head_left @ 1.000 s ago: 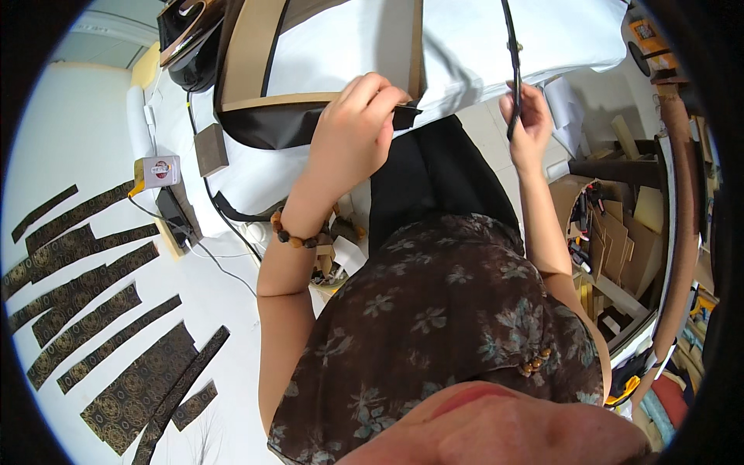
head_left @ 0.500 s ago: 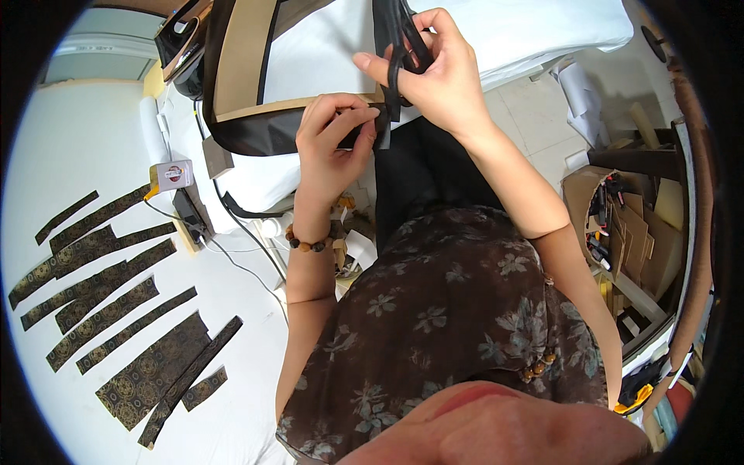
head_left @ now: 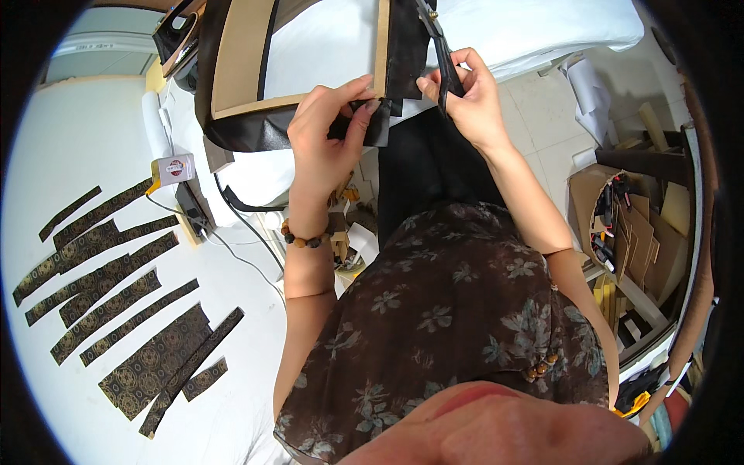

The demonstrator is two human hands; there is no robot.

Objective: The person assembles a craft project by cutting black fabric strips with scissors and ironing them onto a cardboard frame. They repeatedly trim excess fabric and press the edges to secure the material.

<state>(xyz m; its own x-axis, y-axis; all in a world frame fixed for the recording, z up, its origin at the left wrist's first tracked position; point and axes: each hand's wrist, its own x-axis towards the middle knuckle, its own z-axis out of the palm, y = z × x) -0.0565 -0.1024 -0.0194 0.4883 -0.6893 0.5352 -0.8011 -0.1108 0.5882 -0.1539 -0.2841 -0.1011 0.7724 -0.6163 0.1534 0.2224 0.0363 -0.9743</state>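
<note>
A tan board frame [head_left: 237, 74] with a rectangular opening lies on the white table. Black sheet material [head_left: 256, 130] runs along its near edge and extends past its right side. My left hand [head_left: 329, 124] is at the frame's near right corner, thumb and fingers pinching the black material there. Black-handled scissors [head_left: 443, 63] are in my right hand [head_left: 474, 99], just right of that corner. Their blades point away from me, beside the right flap of the black material; I cannot make out how far they are spread.
Patterned dark fabric strips [head_left: 116, 310] lie spread on the white surface at left, near a small white box [head_left: 172, 167] and cables. A bin [head_left: 632, 225] with cardboard pieces and tools stands at right. White paper rolls [head_left: 585, 93] lean behind it.
My right hand with the scissors has drawn back to the right, away from the corner. My left hand has shifted slightly, its fingers now on the frame's corner.
</note>
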